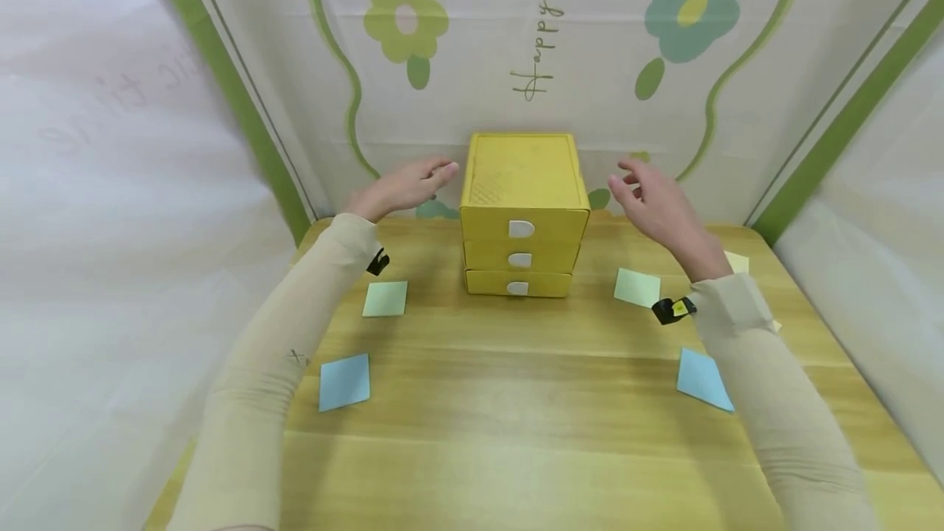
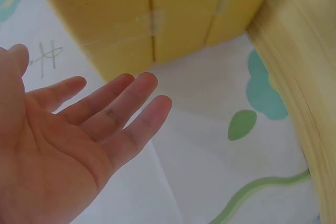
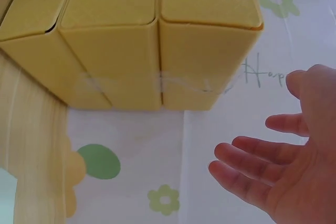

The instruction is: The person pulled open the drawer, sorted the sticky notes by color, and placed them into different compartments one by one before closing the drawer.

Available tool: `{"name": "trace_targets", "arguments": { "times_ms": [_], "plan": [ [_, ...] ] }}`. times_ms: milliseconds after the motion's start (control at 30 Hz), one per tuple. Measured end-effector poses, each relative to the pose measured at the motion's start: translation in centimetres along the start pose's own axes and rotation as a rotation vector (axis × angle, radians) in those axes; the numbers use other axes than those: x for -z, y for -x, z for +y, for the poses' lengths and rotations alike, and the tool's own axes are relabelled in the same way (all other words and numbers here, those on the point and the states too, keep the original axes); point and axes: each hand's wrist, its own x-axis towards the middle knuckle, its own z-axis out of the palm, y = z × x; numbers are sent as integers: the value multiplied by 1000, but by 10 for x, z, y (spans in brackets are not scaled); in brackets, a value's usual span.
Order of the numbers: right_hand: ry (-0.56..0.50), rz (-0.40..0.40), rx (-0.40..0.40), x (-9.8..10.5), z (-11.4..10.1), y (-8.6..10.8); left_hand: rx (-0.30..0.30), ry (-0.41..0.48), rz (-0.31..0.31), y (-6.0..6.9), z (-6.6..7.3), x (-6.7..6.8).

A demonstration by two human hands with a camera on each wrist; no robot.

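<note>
A yellow three-drawer box [image 1: 525,174] stands at the back of the wooden table, each drawer front bearing a white tab handle [image 1: 520,229]. My left hand [image 1: 410,185] hovers just left of the box, holding nothing. On the other side, my right hand [image 1: 659,205] is in the air a little apart from the box, also holding nothing. Both wrist views show palms with loosely extended fingers, the left hand [image 2: 89,135] and the right hand [image 3: 283,156] each beside a side wall of the box. Clear tape runs across the seams between the drawers there.
On the wooden table [image 1: 501,400] lie green paper squares [image 1: 385,299] and blue ones [image 1: 344,382], on the left and right. A pale yellow note [image 1: 737,262] is partly behind the right arm. White printed fabric [image 1: 472,97] hangs behind and at both sides.
</note>
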Motion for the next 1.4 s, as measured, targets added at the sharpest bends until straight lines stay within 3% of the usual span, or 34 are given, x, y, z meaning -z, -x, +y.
{"name": "trace_targets", "arguments": {
  "times_ms": [200,367,633,867,1100,1267,1400],
  "plan": [
    [-37,37,27,-3,-14,7,47,60,46,2,-1,0],
    [-41,91,78,-4,-26,11,53,65,29,0,3,1],
    [-23,193,209,-11,-41,19,56,67,20,-4,13,-4],
    [-7,268,338,-26,-53,24,85,181,10,-10,22,-11],
    [-13,230,421,-44,-59,24,194,358,-21,-10,28,-8],
    [-30,172,405,-55,-63,25,244,396,-37,-8,28,-5],
    [-21,171,409,-63,-66,23,260,420,-49,-10,27,-7]
  ]
}}
